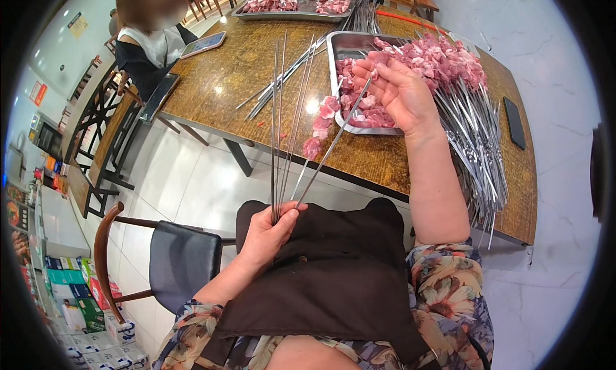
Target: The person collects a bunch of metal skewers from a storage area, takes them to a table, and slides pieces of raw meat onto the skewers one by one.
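My left hand (272, 230) grips the lower ends of several thin metal skewers (290, 144), which fan upward over my lap and the table edge. One of them carries several chunks of raw meat (319, 129). My right hand (402, 93) is over a steel tray (332, 64) of raw meat pieces, with a small piece of meat (374, 73) between thumb and fingers at the tip of another skewer (342, 127). Loaded meat skewers (433, 60) lie in a pile across the tray's right side, their bare metal ends hanging towards the table's near right edge.
Bare skewers (288, 74) lie on the wooden table (202, 88) left of the tray. Another steel tray (308, 5) with meat stands at the far side. A phone (514, 123) lies at the right. A person (149, 48) sits at the left; a black-seated chair (183, 266) stands beside me.
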The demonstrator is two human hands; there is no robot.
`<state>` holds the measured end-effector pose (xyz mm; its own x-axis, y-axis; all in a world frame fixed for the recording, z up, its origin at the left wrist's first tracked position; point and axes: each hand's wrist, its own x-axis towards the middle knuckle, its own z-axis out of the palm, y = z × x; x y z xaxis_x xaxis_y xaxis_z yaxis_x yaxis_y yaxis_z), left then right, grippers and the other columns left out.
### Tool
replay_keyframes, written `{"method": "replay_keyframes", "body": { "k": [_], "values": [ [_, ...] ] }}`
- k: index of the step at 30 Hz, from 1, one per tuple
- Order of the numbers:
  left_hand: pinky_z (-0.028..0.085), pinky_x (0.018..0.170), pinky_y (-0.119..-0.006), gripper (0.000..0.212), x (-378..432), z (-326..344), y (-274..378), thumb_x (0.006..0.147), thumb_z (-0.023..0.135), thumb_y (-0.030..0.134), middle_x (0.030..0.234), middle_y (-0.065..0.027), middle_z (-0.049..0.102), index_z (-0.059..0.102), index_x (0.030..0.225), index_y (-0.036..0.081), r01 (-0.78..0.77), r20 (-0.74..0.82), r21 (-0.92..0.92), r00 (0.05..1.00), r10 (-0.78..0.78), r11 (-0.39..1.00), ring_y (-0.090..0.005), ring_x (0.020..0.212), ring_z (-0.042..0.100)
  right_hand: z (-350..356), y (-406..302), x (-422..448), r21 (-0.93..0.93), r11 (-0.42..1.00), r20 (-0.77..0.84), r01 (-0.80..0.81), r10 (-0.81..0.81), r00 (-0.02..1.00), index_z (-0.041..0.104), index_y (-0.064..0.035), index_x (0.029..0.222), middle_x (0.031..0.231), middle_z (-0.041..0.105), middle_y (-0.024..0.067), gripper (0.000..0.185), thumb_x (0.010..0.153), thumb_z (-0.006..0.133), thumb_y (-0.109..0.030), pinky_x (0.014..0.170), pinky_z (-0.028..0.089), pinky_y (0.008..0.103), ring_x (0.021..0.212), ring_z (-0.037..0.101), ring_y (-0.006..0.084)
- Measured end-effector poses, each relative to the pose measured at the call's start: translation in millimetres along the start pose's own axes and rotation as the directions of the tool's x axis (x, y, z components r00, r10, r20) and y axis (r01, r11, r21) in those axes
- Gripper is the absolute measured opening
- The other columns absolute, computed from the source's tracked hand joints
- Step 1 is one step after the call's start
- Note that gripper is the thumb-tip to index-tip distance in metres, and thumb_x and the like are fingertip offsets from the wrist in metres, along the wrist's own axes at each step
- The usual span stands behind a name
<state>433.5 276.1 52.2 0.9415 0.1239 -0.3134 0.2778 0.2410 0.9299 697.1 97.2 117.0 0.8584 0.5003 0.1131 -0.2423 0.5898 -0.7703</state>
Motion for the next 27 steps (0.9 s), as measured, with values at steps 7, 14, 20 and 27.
{"method": "replay_keyframes", "body": {
  "k": [7, 14, 20, 27],
  "values": [
    [0.024, 0.042, -0.017, 0.022, 0.8, -0.7, -1.9, 0.093, 0.053, 0.015, 0.060, 0.0073, 0.041, 0.059, 0.107, -0.001, -0.024, -0.008, 0.030, 1.000, 0.024, 0.999, -0.0009, 0.047, 0.032, 2.7, 2.8, 0.4, -0.070, 0.996, -0.003, 0.061, -0.061, 0.998, 0.048, 0.0033, 0.110, 0.100, 0.059, 0.0195, 0.022, 0.088, 0.050, -0.002, 0.083, 0.053, 0.0354, 0.092, 0.063, 0.0267],
    [0.022, 0.040, -0.017, 0.020, 1.7, -0.5, -2.7, 0.092, 0.054, 0.015, 0.059, 0.0078, 0.041, 0.060, 0.105, 0.000, -0.030, -0.083, 0.116, 0.996, 0.040, 0.993, -0.0007, 0.045, 0.030, 8.9, 5.0, -2.8, -0.133, 0.978, 0.033, 0.164, -0.161, 0.986, 0.048, 0.0035, 0.110, 0.097, 0.060, 0.0194, 0.024, 0.088, 0.052, -0.005, 0.079, 0.054, 0.0342, 0.087, 0.064, 0.0252],
    [0.022, 0.040, -0.017, 0.019, 1.2, 0.3, -2.4, 0.092, 0.054, 0.015, 0.058, 0.0079, 0.041, 0.061, 0.104, 0.001, -0.025, -0.117, 0.128, 0.992, 0.040, 0.991, -0.0006, 0.045, 0.031, 13.7, 6.4, -4.6, -0.226, 0.952, 0.056, 0.207, -0.200, 0.978, 0.048, 0.0030, 0.111, 0.093, 0.061, 0.0175, 0.025, 0.089, 0.053, -0.007, 0.075, 0.055, 0.0324, 0.082, 0.065, 0.0236],
    [0.026, 0.043, -0.017, 0.019, 1.0, 1.5, -2.2, 0.090, 0.057, 0.014, 0.060, 0.0089, 0.045, 0.063, 0.102, 0.000, -0.020, -0.137, 0.084, 0.990, 0.031, 0.996, 0.0002, 0.048, 0.034, 14.5, 15.7, -5.2, -0.267, 0.942, 0.045, 0.203, -0.198, 0.979, 0.049, 0.0025, 0.110, 0.090, 0.062, 0.0138, 0.025, 0.089, 0.054, -0.009, 0.073, 0.055, 0.0315, 0.081, 0.065, 0.0221]
  ]
}}
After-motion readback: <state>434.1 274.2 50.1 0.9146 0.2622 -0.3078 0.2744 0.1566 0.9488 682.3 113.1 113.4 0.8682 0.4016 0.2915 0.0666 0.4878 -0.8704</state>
